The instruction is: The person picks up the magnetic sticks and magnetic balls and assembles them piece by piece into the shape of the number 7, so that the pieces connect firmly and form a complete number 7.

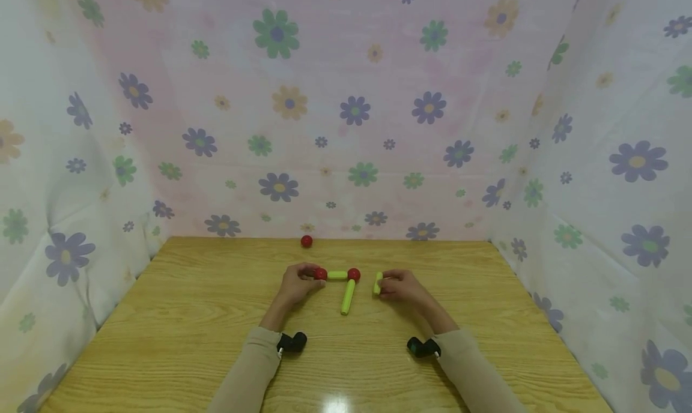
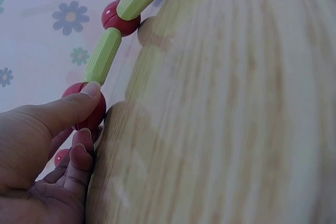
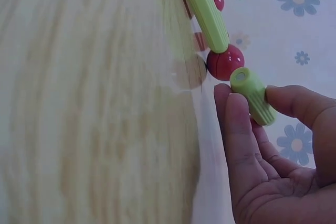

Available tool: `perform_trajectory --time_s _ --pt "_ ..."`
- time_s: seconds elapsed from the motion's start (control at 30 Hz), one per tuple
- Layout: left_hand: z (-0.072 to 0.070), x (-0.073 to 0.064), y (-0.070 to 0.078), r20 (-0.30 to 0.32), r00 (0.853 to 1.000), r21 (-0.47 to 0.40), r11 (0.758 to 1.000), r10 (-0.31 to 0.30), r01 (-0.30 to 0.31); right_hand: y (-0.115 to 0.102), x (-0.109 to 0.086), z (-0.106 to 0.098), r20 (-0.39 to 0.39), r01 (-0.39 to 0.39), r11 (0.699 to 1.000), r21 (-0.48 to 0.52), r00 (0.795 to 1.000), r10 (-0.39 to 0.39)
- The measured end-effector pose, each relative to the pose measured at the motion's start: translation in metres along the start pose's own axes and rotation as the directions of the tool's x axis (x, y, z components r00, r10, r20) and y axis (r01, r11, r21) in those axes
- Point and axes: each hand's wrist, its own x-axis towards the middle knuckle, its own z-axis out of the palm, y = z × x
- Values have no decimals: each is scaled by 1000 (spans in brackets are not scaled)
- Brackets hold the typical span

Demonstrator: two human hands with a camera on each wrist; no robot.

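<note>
My left hand (image 1: 299,284) grips a red ball (image 1: 321,274) between thumb and fingers at the table top. From that ball a short yellow-green rod (image 1: 337,275) runs right to a second red ball (image 1: 354,274). A longer yellow-green rod (image 1: 348,298) leads from the second ball toward the near side. To the right, my right hand (image 1: 401,286) pinches a loose short yellow-green rod (image 3: 253,96) between thumb and fingers. Its end shows a small round grey spot. In the head view a gap separates this rod from the second ball.
Another red ball (image 1: 306,241) lies at the back edge of the wooden table (image 1: 178,317). Flower-patterned cloth (image 1: 324,137) stands behind the table and along both sides. A small black camera (image 1: 292,342) sits on the left wrist, another (image 1: 423,347) on the right.
</note>
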Motion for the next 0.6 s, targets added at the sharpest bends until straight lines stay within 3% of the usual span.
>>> perform_trajectory --time_s 0.6 --pt "0 -3 4 3 1000 -24 1000 2 -2 3 -6 19 159 -52 998 24 986 47"
